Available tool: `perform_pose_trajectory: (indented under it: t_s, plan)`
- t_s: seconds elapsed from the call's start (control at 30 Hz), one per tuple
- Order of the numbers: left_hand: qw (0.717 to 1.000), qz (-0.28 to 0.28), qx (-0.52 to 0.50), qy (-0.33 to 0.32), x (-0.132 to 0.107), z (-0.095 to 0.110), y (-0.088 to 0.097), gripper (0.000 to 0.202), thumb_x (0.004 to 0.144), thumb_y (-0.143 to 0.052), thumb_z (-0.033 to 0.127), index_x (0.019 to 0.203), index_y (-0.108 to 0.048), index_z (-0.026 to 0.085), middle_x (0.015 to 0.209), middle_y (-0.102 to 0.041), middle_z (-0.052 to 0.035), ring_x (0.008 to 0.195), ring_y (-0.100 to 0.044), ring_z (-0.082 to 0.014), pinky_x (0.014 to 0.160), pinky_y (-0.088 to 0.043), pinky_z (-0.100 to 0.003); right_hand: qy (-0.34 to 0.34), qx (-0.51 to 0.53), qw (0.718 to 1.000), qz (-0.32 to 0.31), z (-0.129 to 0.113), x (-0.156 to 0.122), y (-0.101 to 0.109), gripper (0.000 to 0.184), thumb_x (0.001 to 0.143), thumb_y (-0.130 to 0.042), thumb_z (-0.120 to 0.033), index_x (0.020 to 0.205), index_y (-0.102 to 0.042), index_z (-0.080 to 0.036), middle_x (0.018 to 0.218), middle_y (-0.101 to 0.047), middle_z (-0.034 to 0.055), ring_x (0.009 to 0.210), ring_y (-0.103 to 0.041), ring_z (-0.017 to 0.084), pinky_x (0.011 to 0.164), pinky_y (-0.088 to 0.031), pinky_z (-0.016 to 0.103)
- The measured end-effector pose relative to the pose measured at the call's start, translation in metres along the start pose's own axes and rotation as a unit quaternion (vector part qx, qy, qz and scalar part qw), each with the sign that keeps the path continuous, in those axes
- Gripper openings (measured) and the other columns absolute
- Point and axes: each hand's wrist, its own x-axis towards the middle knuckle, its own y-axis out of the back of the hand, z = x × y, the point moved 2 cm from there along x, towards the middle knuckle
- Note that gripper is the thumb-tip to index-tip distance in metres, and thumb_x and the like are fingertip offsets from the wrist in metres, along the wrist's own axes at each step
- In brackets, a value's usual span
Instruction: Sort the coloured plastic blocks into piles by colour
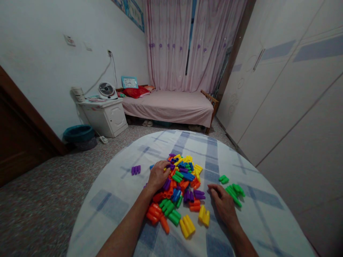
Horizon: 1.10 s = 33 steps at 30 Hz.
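A heap of coloured plastic building blocks (182, 185) in orange, green, yellow, purple and blue lies in the middle of a round table with a blue-checked cloth (112, 203). My left hand (158, 175) rests on the heap's left side, fingers curled around a purple block (170, 166). My right hand (224, 204) lies flat on the cloth just right of the heap, fingers together, nothing in it. Green blocks (234, 192) lie apart right of that hand. A lone purple block (135, 169) sits left of the heap.
Beyond the table stand a bed with a pink cover (171, 105), a white cabinet with a small fan (106, 116) and a teal basin (79, 134) on the floor. White wardrobe doors (289, 92) run along the right.
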Motion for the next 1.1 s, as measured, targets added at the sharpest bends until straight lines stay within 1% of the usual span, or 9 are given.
perform_pose_trajectory:
  t_s: [0.1,0.23,0.53,0.67,0.8,0.87,0.93,1.03,1.1]
  plan:
    - [1.000,-0.022,0.003,0.010,-0.001,-0.002,0.001,0.025,0.078,-0.053,0.017,0.099,-0.068,0.022,0.106,-0.067,-0.0055,0.103,-0.060,-0.0199,0.097,-0.044,-0.035,-0.003,0.001,1.000,0.000,0.000,0.000,-0.001,0.035,0.074,-0.048,-0.044,0.085,-0.070,-0.019,0.090,-0.072,0.0090,0.084,-0.066,0.024,0.077,-0.049,0.035]
    - [0.999,-0.016,0.018,0.046,0.001,-0.002,0.005,0.027,0.075,-0.061,0.020,0.100,-0.068,0.022,0.096,-0.064,-0.0047,0.095,-0.060,-0.0191,0.091,-0.046,-0.033,-0.001,-0.001,1.000,0.005,-0.001,-0.001,-0.001,0.034,0.074,-0.048,-0.044,0.085,-0.070,-0.019,0.090,-0.072,0.0088,0.084,-0.066,0.025,0.077,-0.049,0.036]
    - [0.996,-0.037,-0.003,0.077,-0.001,-0.001,0.006,0.018,0.073,-0.066,0.026,0.090,-0.064,0.019,0.088,-0.065,-0.0020,0.082,-0.061,-0.0165,0.076,-0.047,-0.028,-0.016,-0.007,1.000,-0.005,-0.006,-0.001,0.002,0.036,0.073,-0.048,-0.045,0.085,-0.069,-0.019,0.089,-0.072,0.0088,0.083,-0.066,0.025,0.076,-0.050,0.036]
    - [0.998,-0.010,-0.033,0.062,-0.002,0.000,0.005,0.031,0.073,-0.068,0.031,0.101,-0.064,0.019,0.097,-0.064,-0.0038,0.089,-0.061,-0.0175,0.080,-0.048,-0.029,-0.023,-0.010,1.000,-0.008,-0.006,-0.001,0.001,0.037,0.073,-0.047,-0.045,0.086,-0.069,-0.018,0.091,-0.072,0.0093,0.085,-0.066,0.026,0.078,-0.049,0.037]
    - [0.997,0.018,-0.057,0.040,0.001,0.002,0.008,0.024,0.075,-0.065,0.027,0.097,-0.067,0.020,0.094,-0.063,-0.0033,0.088,-0.061,-0.0162,0.081,-0.048,-0.029,-0.019,-0.008,1.000,-0.008,-0.007,-0.002,0.000,0.037,0.074,-0.046,-0.045,0.087,-0.069,-0.019,0.091,-0.071,0.0094,0.086,-0.066,0.026,0.076,-0.049,0.036]
    - [0.997,0.050,-0.055,0.031,0.005,-0.001,0.019,0.019,0.076,-0.063,0.026,0.093,-0.067,0.020,0.092,-0.063,-0.0032,0.086,-0.060,-0.0157,0.081,-0.049,-0.028,-0.013,-0.007,1.000,-0.008,-0.008,-0.003,0.000,0.036,0.075,-0.046,-0.044,0.086,-0.068,-0.019,0.090,-0.071,0.0094,0.086,-0.065,0.025,0.075,-0.048,0.035]
    - [0.992,0.111,-0.035,0.042,0.008,-0.012,0.038,0.018,0.078,-0.061,0.029,0.093,-0.068,0.019,0.091,-0.062,-0.0037,0.084,-0.060,-0.0158,0.079,-0.049,-0.028,-0.008,-0.006,1.000,-0.004,-0.008,-0.003,0.000,0.035,0.076,-0.045,-0.043,0.087,-0.068,-0.019,0.090,-0.071,0.0091,0.085,-0.065,0.025,0.075,-0.048,0.035]
    - [0.969,0.216,0.044,0.108,0.008,-0.039,0.073,0.023,0.079,-0.060,0.032,0.096,-0.068,0.017,0.095,-0.061,-0.0060,0.085,-0.061,-0.0182,0.082,-0.050,-0.031,-0.006,-0.002,1.000,0.002,-0.008,-0.003,0.000,0.034,0.076,-0.046,-0.042,0.087,-0.068,-0.019,0.090,-0.071,0.0090,0.084,-0.065,0.024,0.075,-0.048,0.034]
    - [0.948,0.240,0.118,0.170,0.003,-0.059,0.091,0.025,0.080,-0.059,0.032,0.098,-0.068,0.017,0.099,-0.061,-0.0080,0.091,-0.061,-0.0211,0.086,-0.049,-0.033,-0.006,0.002,1.000,0.004,-0.008,-0.003,0.000,0.034,0.075,-0.047,-0.042,0.086,-0.069,-0.018,0.090,-0.071,0.0091,0.083,-0.065,0.024,0.074,-0.049,0.034]
